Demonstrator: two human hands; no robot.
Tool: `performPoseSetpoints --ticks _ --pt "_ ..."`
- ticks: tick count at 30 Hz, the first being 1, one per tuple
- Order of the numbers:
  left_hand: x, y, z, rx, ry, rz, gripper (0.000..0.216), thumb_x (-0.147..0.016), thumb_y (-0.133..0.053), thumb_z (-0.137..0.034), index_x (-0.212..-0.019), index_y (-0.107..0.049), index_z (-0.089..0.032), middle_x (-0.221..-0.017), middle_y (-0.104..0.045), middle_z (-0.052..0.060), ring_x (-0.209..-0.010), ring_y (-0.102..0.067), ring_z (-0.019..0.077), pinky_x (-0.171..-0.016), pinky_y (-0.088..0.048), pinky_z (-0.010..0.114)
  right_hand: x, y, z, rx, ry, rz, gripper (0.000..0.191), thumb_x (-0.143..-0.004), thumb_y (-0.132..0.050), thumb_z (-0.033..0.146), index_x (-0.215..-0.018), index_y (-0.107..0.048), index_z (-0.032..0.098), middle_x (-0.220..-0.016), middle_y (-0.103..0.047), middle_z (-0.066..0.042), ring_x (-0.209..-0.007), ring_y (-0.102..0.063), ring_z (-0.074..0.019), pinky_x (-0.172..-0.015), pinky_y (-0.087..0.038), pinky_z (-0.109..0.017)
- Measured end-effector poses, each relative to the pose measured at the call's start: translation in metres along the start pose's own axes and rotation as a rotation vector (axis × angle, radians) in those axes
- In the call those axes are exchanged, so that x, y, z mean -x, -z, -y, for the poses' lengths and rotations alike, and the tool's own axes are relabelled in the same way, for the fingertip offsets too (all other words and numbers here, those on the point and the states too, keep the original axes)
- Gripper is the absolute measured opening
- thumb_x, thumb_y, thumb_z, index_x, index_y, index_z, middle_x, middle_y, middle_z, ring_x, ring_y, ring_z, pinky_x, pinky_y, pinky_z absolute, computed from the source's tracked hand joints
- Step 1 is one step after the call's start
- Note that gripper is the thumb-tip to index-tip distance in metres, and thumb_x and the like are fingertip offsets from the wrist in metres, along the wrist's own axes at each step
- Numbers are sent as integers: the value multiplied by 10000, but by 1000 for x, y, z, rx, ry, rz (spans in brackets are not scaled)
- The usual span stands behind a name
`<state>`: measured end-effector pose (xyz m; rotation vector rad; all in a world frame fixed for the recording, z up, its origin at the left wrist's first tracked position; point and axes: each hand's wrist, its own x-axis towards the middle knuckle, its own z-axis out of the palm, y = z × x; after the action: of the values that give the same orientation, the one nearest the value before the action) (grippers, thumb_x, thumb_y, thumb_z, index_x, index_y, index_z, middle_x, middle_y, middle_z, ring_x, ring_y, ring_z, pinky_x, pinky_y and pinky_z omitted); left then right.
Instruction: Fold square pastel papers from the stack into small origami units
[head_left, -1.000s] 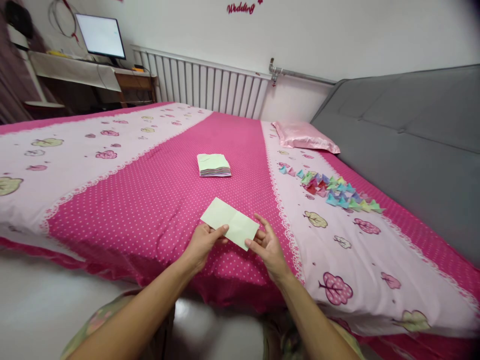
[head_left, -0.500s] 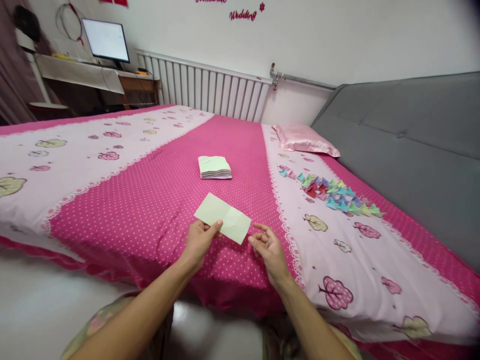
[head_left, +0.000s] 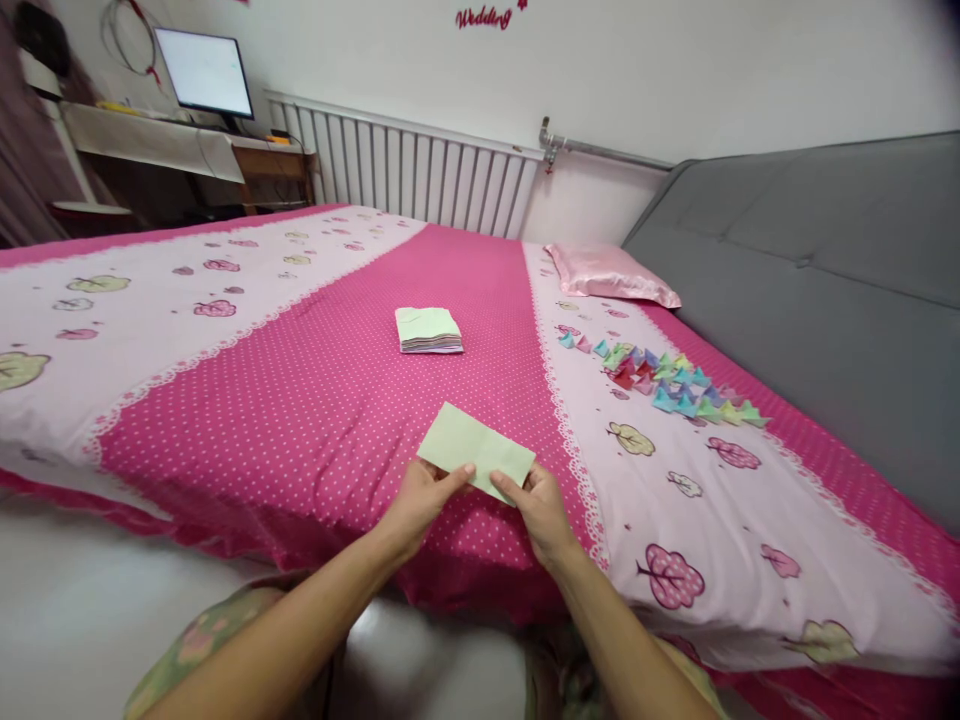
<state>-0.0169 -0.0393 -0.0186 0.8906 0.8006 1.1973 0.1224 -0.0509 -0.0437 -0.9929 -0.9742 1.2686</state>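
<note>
A pale green sheet of paper [head_left: 477, 443], oblong with a faint crease across its middle, is held tilted above the near edge of the bed. My left hand [head_left: 429, 492] pinches its lower left edge, thumb on top and fingers underneath. At the lower right, my right hand [head_left: 538, 502] grips the same paper, its thumb on the face and the other fingers behind. Farther back lies a stack of square paper [head_left: 429, 331] with a pale green sheet on top. Several small folded paper shapes [head_left: 660, 380] in many colours are grouped to the right.
The bed [head_left: 315, 400] has a pink dotted and white patterned cover. A pink pillow [head_left: 611, 273] lies by the grey headboard [head_left: 810, 260]. Behind are a radiator [head_left: 405, 165] and a desk [head_left: 157, 145] with a monitor [head_left: 204, 72].
My right hand, just off the paper before, now grips its right side. The paper and my left hand have shifted to the right. The camera view has moved slightly.
</note>
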Motion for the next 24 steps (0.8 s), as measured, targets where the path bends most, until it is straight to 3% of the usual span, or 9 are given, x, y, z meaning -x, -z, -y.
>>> performPoseSetpoints --ticks 4,8,13,20,24 --pt "1 2 -1 46 34 -36 406 -645 -704 -248 -1024 -607 -138 -1055 -651 105 -947 -603 231 -809 -463 313 0 2 -1 -8 -19 37 345 -639 -717 280 -952 -627 166 -941 -695 -69 -848 -642 -225 -817 -472 -388" --pt "-4 11 -12 79 54 -38 324 -715 -621 -376 -931 -655 -137 -924 -690 92 -873 -625 223 -738 -475 281 -1 4 5 -43 -18 13 361 -653 -711 268 -982 -601 168 -937 -691 -61 -844 -639 -211 -838 -462 -386" --pt "-11 24 -27 67 123 -30 448 -755 -503 -518 -973 -647 -154 -853 -695 83 -768 -641 200 -652 -482 275 -5 11 11 -53 -7 -14 363 -668 -703 252 -1003 -587 170 -961 -682 -60 -828 -637 -194 -826 -471 -362" --pt "-7 27 -20 -158 314 60 358 -612 -722 -305 -919 -670 -129 -781 -702 104 -617 -628 164 -599 -473 260 -4 12 15 -11 -10 -3 413 -629 -731 234 -1008 -574 185 -862 -685 -24 -733 -631 -161 -673 -499 -273" --pt "-5 27 -16 -213 401 149 360 -587 -737 -276 -893 -673 -97 -759 -704 111 -635 -635 179 -628 -480 281 -4 10 13 -11 5 -29 482 -641 -721 228 -1079 -523 195 -816 -686 -16 -713 -630 -149 -650 -501 -259"
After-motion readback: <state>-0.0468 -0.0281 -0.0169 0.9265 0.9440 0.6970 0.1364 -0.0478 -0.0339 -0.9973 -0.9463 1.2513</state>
